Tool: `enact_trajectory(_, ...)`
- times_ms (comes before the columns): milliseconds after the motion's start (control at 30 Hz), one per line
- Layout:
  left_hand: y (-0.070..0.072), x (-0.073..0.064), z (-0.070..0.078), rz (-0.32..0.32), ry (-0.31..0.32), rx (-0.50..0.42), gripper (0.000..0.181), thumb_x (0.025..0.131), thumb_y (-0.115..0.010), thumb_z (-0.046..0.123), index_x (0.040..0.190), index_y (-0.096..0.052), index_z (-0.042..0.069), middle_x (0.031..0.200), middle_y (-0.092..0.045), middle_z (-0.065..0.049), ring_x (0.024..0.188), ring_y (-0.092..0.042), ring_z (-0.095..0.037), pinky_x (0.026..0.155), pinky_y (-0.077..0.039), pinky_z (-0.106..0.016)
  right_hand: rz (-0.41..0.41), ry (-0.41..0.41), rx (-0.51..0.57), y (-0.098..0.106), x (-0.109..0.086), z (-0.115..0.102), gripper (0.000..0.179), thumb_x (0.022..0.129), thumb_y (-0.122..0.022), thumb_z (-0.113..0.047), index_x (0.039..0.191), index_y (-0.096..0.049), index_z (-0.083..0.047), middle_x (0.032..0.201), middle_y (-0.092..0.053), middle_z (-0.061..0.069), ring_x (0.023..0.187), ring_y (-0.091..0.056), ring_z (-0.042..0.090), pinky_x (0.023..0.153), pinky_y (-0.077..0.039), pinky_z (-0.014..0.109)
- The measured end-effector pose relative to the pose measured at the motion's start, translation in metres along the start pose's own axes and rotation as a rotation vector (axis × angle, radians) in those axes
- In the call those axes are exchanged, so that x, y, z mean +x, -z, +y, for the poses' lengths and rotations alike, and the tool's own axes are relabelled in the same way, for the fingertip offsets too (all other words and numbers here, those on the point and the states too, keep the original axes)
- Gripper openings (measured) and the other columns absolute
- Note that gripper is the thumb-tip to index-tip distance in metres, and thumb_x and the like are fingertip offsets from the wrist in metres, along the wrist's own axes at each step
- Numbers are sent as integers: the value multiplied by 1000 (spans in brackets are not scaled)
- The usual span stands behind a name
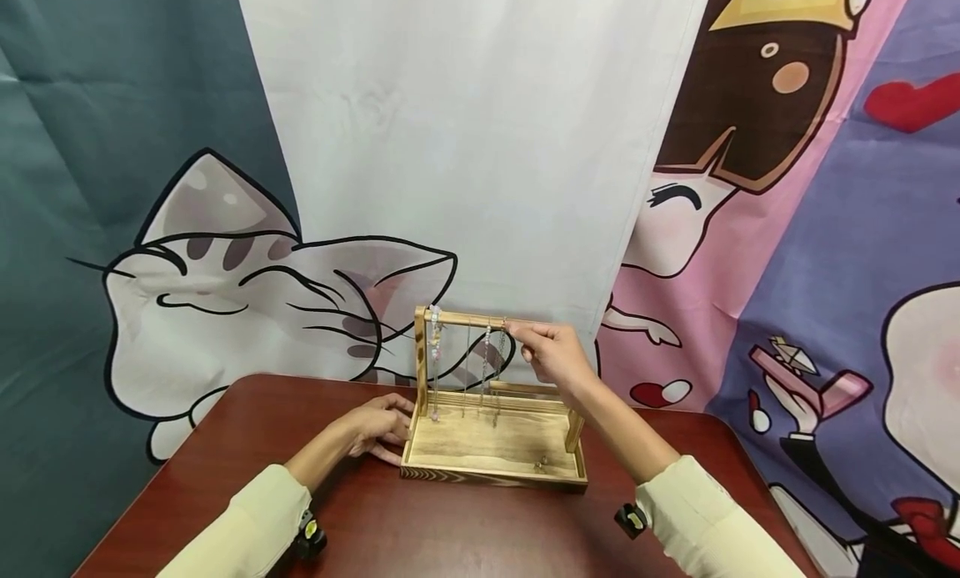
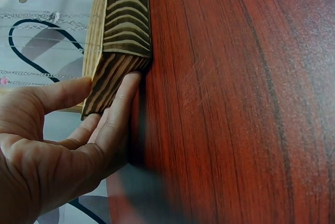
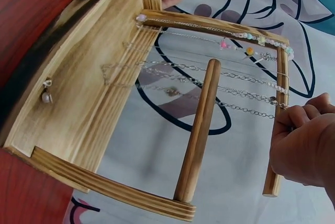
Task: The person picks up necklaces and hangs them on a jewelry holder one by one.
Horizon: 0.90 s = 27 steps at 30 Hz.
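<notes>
A wooden jewelry stand (image 1: 487, 444) with a shallow tray stands on the table. Several necklaces hang from its top rod (image 1: 457, 318). One has pastel beads (image 1: 435, 332) and hangs at the left end; the others are thin silver chains. My right hand (image 1: 558, 357) is up at the rod, its fingers pinching at the rightmost chain necklace (image 3: 251, 111); the exact grip is partly hidden. At the tray's left end, my left hand (image 2: 57, 140) holds the stand between its fingers and thumb. A small pair of earrings (image 3: 47, 93) lies in the tray's right part.
A lower, shorter rod (image 3: 201, 130) runs from the right post of the stand. The red-brown table (image 1: 360, 520) extends in front and to both sides. Behind it hangs a cartoon-printed curtain (image 1: 465, 144).
</notes>
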<state>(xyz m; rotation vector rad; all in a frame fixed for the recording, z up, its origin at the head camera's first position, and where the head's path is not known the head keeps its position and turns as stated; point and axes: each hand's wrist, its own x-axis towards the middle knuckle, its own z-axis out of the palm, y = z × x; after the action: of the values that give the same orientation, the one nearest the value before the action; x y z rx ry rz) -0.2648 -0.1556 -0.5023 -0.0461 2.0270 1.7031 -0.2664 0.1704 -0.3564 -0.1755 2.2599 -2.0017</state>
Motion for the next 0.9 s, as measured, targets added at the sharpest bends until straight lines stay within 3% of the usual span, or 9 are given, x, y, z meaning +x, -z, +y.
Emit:
enact_trajectory(333,0,3,-1,-3,10,-2,61,91,-66,-10,148,-47,-5,132,-69,-25,99,-79,-29,77,-74,-54,-15,-3,-36,1,-5,11,41,113,-69,-23,150,-72,-5,69,-59,-8,48,-28,5,46,-25,19)
enact_trajectory(733,0,-1,-1,1,4,-1,60,91,-65,-10,149,-47,-6,133,-70,-26,100,-78,-29,77,-74,-54,-35,-16,-2,3,-9,29,45,112,-70,-23,153,-68,-4,73,-58,-6,49,-29,5,47,-26,19)
enact_trajectory(900,0,-2,0,2,3,-5,59,92,-65,-11,148,-48,-6,132,-69,-26,100,-78,-29,77,-74,-54,-49,-4,-11,7,-13,37,41,112,-70,-24,149,-71,-5,74,-59,-3,49,-31,5,47,-26,19)
